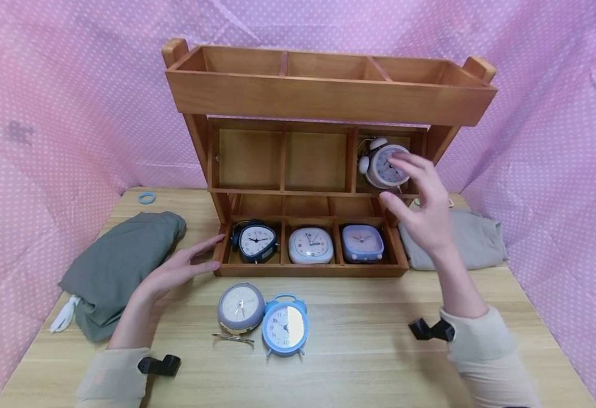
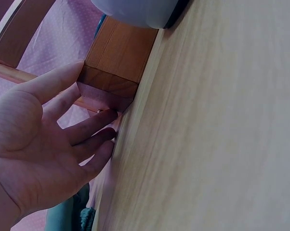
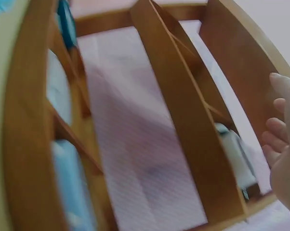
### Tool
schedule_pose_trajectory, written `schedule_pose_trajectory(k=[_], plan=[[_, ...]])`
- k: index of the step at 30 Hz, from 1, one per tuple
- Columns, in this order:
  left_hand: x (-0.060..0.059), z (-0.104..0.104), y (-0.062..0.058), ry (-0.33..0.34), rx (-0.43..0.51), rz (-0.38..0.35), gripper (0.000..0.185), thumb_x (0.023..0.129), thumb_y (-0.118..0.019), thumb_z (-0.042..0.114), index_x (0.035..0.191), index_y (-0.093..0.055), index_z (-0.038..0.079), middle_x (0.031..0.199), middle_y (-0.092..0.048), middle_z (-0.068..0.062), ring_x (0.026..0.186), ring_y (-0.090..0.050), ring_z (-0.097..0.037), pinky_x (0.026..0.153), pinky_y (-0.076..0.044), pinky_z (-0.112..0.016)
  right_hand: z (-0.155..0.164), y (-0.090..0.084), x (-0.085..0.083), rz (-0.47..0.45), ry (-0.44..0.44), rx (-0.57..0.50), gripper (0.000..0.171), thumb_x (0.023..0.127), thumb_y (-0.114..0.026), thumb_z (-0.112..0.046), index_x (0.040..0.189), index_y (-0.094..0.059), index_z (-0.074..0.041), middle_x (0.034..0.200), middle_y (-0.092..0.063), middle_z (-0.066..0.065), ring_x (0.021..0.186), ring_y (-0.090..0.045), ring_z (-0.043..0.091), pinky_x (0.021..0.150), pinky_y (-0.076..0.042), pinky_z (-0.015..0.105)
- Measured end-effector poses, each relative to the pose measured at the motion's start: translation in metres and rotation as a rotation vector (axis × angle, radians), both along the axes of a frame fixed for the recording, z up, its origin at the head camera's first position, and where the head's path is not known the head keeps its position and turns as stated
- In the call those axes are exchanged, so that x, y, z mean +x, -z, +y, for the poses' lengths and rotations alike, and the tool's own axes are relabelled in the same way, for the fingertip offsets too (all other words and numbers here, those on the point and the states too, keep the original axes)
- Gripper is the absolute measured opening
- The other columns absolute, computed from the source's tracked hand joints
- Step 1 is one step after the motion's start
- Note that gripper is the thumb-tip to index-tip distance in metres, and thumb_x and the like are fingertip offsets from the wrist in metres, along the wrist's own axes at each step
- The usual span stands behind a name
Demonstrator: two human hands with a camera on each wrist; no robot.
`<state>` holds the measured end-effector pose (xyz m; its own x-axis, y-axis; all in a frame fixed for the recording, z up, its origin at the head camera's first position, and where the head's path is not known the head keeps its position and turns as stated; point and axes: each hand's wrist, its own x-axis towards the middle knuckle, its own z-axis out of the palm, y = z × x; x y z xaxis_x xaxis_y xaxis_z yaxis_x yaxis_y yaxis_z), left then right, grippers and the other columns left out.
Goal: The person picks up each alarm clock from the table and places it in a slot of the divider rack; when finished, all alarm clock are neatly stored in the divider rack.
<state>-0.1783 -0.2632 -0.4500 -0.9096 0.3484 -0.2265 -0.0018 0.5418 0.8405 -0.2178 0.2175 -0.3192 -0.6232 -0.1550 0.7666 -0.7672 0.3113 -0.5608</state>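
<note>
So the twin-bell alarm clock (image 1: pixel 385 164) sits upright in the wooden shelf's (image 1: pixel 328 102) middle-row right compartment, dial facing out, tilted slightly. Right hand (image 1: pixel 422 212) hovers just in front, fingers spread and loose, gripping nothing. Left hand (image 1: pixel 177 271) lies flat; only the left wrist view shows its straight fingers (image 2: pixel 94 125) touching the shelf's bottom corner. No readable writing.

A pale wood-grain worktop (image 1: pixel 379 351) carries a three-tier wooden rack (image 1: pixel 323 102) at its back. In front of the rack stand a grey round clock (image 1: pixel 240 308) and a blue twin-bell clock (image 1: pixel 284 326), touching. A folded green cloth (image 1: pixel 119 266) lies left, a beige cloth (image 1: pixel 468 241) right, and a small blue ring (image 1: pixel 147 198) sits far left.
</note>
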Motion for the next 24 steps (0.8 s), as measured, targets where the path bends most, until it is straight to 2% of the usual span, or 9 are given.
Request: schedule_pose_trajectory(k=[2, 4, 6, 10, 13, 18, 21, 24], plan=[[0.0, 0.001, 0.0, 0.0, 0.002, -0.003, 0.075, 0.101, -0.064, 0.044, 0.164, -0.028, 0.027, 0.173, -0.019, -0.013, 0.16, -0.009, -0.046, 0.12, -0.014, -0.077, -0.009, 0.011, 0.007, 0.05, -0.034, -0.007, 0.048, 0.087, -0.078, -0.009, 0.13, -0.065, 0.006, 0.139, -0.06, 0.024, 0.135, -0.054, 0.021, 0.119, -0.042, 0.032], [0.0, 0.001, -0.001, -0.003, 0.001, -0.008, 0.075, 0.101, -0.064, 0.044, 0.164, -0.028, 0.026, 0.174, -0.018, -0.013, 0.16, -0.009, -0.046, 0.12, -0.013, -0.077, -0.019, 0.022, 0.013, 0.082, -0.055, 0.037, 0.05, 0.089, -0.078, -0.021, 0.13, -0.066, 0.004, 0.138, -0.062, 0.024, 0.135, -0.056, 0.022, 0.118, -0.042, 0.034], [0.0, 0.001, 0.0, -0.004, -0.002, -0.012, 0.076, 0.1, -0.064, 0.044, 0.164, -0.028, 0.026, 0.174, -0.017, -0.014, 0.16, -0.008, -0.046, 0.119, -0.014, -0.078, -0.03, 0.034, 0.02, 0.063, -0.093, 0.091, 0.054, 0.09, -0.079, -0.028, 0.134, -0.065, 0.001, 0.139, -0.063, 0.021, 0.136, -0.055, 0.022, 0.12, -0.04, 0.033], [-0.001, 0.0, 0.001, -0.006, -0.003, -0.013, 0.076, 0.1, -0.064, 0.044, 0.164, -0.028, 0.026, 0.174, -0.017, -0.014, 0.159, -0.008, -0.047, 0.119, -0.013, -0.078, -0.055, 0.057, 0.034, -0.086, -0.207, 0.209, 0.063, 0.085, -0.082, -0.017, 0.143, -0.059, -0.009, 0.146, -0.059, 0.013, 0.139, -0.053, 0.021, 0.12, -0.041, 0.034], [-0.001, 0.0, 0.001, 0.0, 0.001, -0.004, 0.075, 0.101, -0.064, 0.043, 0.164, -0.028, 0.026, 0.173, -0.018, -0.013, 0.16, -0.009, -0.046, 0.119, -0.013, -0.077, -0.071, 0.073, 0.043, -0.213, -0.275, 0.32, 0.071, 0.085, -0.084, -0.015, 0.149, -0.054, -0.014, 0.151, -0.054, 0.009, 0.141, -0.052, 0.022, 0.119, -0.044, 0.042], [-0.001, 0.0, 0.001, 0.006, -0.002, 0.006, 0.075, 0.101, -0.064, 0.043, 0.164, -0.028, 0.026, 0.173, -0.019, -0.013, 0.159, -0.01, -0.046, 0.119, -0.015, -0.077, -0.088, 0.088, 0.055, -0.379, -0.353, 0.527, 0.077, 0.089, -0.081, -0.033, 0.156, -0.045, -0.024, 0.159, -0.047, 0.005, 0.147, -0.046, 0.024, 0.118, -0.043, 0.054], [0.0, -0.001, 0.001, 0.005, -0.009, 0.007, 0.075, 0.101, -0.064, 0.043, 0.164, -0.028, 0.025, 0.173, -0.019, -0.013, 0.159, -0.01, -0.046, 0.119, -0.015, -0.077, -0.095, 0.092, 0.06, -0.445, -0.399, 0.648, 0.078, 0.09, -0.078, -0.044, 0.158, -0.041, -0.032, 0.161, -0.044, 0.002, 0.15, -0.042, 0.023, 0.119, -0.041, 0.054], [-0.001, -0.001, 0.001, 0.008, -0.011, 0.007, 0.075, 0.101, -0.064, 0.043, 0.164, -0.028, 0.025, 0.173, -0.018, -0.013, 0.159, -0.009, -0.047, 0.119, -0.015, -0.078, -0.099, 0.096, 0.064, -0.501, -0.454, 0.747, 0.079, 0.09, -0.076, -0.051, 0.158, -0.04, -0.034, 0.162, -0.043, -0.001, 0.15, -0.041, 0.02, 0.12, -0.041, 0.052]])
